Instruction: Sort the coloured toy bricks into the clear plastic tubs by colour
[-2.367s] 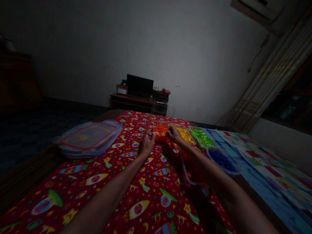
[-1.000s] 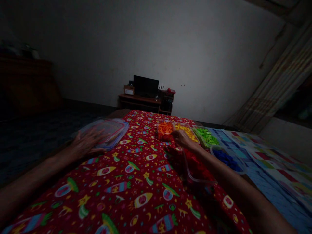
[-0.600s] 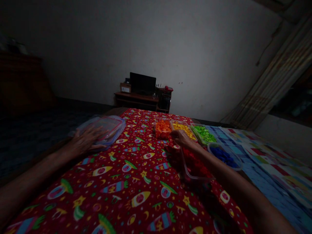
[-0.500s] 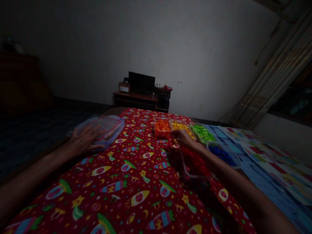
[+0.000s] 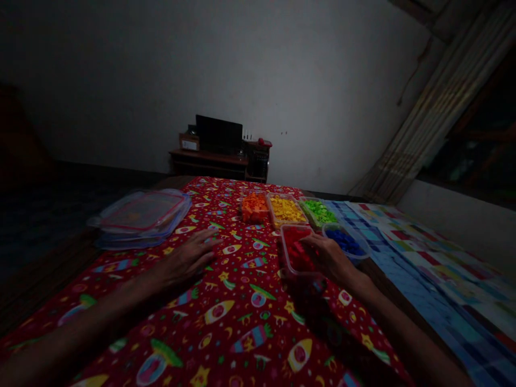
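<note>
My left hand [image 5: 187, 258] is open over the red patterned cloth [image 5: 226, 317], fingers stretched forward and holding nothing. It is nearest to a stack of clear plastic lids [image 5: 141, 215] with coloured rims. My right hand [image 5: 328, 255] is over a clear container of small red pieces [image 5: 297, 248], its fingers drawn together at the pieces; what they hold, if anything, I cannot make out. Beyond it stand clear containers of orange pieces [image 5: 255, 207], yellow pieces [image 5: 287, 209] and green pieces [image 5: 318, 211]. A rounder container of blue pieces [image 5: 343, 241] is just right of the hand.
Blue plaid and patchwork bedding [image 5: 403, 252] lies to the right. A desk [image 5: 209, 157] with a dark monitor [image 5: 219, 133] is against the far wall. A curtain [image 5: 411, 118] hangs at the right. The light is dim.
My left hand has left the lids and moved right over the cloth. My right hand has drawn back from near the orange and yellow containers to the red one. The view has shifted slightly.
</note>
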Demonstrator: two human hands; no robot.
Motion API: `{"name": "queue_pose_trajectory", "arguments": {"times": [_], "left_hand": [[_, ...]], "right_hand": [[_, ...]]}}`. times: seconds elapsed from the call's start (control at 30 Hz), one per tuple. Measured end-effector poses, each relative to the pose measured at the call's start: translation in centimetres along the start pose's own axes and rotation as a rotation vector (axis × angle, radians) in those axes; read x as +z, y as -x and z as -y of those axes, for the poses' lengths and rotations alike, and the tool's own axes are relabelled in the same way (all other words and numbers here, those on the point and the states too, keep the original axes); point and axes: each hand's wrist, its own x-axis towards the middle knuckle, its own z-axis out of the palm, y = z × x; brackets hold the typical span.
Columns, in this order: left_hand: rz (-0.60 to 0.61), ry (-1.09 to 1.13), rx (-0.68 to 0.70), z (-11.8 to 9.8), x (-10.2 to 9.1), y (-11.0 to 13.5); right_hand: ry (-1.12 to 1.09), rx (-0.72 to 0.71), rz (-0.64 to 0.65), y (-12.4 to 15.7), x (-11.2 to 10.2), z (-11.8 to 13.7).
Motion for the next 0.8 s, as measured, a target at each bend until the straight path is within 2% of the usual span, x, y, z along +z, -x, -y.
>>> {"name": "queue_pose_trajectory", "arguments": {"times": [0.07, 0.2, 0.3, 0.37, 0.5, 0.6, 0.7, 0.8], "left_hand": [[0.046, 0.123, 0.004, -2.8, 1.6, -1.1], [0.122, 0.407, -0.012, -8.4, 3.9, -3.7], [0.19, 0.65, -0.122, -11.9, 5.0, -5.2], [0.193, 0.83, -0.225, -13.4, 5.8, -6.1], [0.195, 1.257, -0.373, -15.0, 7.4, -7.8], [0.137, 1.484, -0.465, -15.3, 7.7, -8.8], [0.051, 1.586, -0.558, -14.9, 6.8, -8.8], [-0.062, 1.549, -0.673, -13.7, 5.1, -7.8]], "right_hand": [[0.054, 0.019, 0.008, 2.1, 0.4, -0.1], [0.276, -0.001, 0.11, 5.4, 1.8, 0.4], [0.409, 0.008, 0.096, 6.2, 3.0, 0.7], [0.405, 0.012, 0.072, 5.9, 3.5, 0.7], [0.347, -0.052, 0.033, 4.7, 3.7, 0.3], [0.306, -0.065, -0.025, 3.9, 3.8, 0.8], [0.268, -0.088, -0.028, 3.0, 4.4, 2.1], [0.278, -0.156, -0.008, 1.8, 5.4, 3.9]]}}
